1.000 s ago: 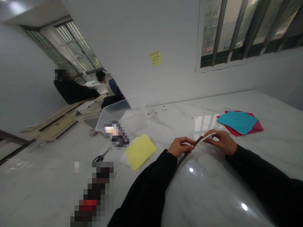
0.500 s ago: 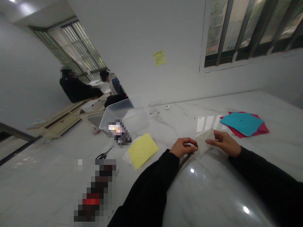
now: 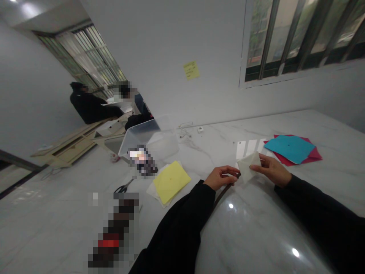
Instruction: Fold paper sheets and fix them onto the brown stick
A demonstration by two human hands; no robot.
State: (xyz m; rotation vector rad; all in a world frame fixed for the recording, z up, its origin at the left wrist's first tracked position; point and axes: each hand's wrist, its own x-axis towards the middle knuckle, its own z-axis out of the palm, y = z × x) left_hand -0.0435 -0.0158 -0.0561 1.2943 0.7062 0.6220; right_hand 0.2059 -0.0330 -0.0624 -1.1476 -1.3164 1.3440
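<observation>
White-veined marble tabletop [image 3: 65, 228] running diagonally across the tilted head-worn view, below a pale wall with a yellow sticky note [image 3: 191, 70] and a barred window [image 3: 296, 38]. Far beyond the table's end, one seated person [image 3: 88, 108] in black and a second person [image 3: 137, 102] close beside, near some beige boards [image 3: 74, 148].

Left forearm in a black sleeve [image 3: 176, 224] reaching in from the bottom edge, angled up toward the middle of the table. Left hand [image 3: 222, 178] curled, fingers and thumb pressed together on a thin dark strip [image 3: 224, 192], its lower end trailing back along the sleeve. Right arm in a black sleeve [image 3: 319, 213] entering from the right edge, low and almost level. Right hand [image 3: 272, 170] with fingers stretched forward, thumb and fingertips pinching a folded white paper piece [image 3: 247, 166] by its right side.

Paper held above the marble between both hands, its left corner right by the left fingertips and the strip's upper end; contact there impossible to tell.

Past the right hand, a teal paper square [image 3: 289, 149] lying on a crimson paper sheet [image 3: 313, 154]. Left of the left hand, a yellow paper sheet [image 3: 171, 182] on white paper [image 3: 151, 194], with black-handled scissors [image 3: 124, 185] just beside. Farther off, a clear plastic bin [image 3: 148, 139], plus two pixelated objects [image 3: 142, 161] [image 3: 114, 232] too blurred to name.
</observation>
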